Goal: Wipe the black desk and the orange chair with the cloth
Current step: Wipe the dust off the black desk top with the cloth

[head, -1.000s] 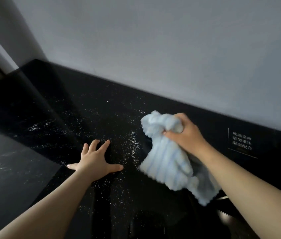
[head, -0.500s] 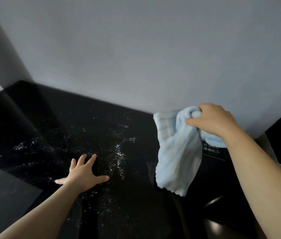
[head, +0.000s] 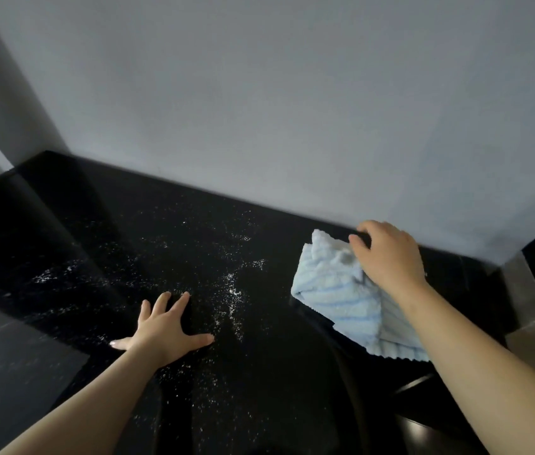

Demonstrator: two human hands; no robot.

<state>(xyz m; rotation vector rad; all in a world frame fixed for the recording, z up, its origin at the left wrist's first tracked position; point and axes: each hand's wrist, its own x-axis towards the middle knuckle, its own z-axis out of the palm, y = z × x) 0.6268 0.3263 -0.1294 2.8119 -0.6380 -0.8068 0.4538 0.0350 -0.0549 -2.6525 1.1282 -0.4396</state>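
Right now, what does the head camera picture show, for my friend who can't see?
A right hand presses a blue cloth onto a black desk by a grey wall. The left hand lies flat beside white crumbs.

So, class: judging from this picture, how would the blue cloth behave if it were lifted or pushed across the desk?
The cloth probably flops: it bunches and folds under the right hand. Its ribbed pile looks soft and light. Pushed, it would likely crumple and drag rather than glide over the desk.

Desk: glossy black, white-speckled. Cloth: ribbed fluffy pale-blue fabric. Wall: matt grey.
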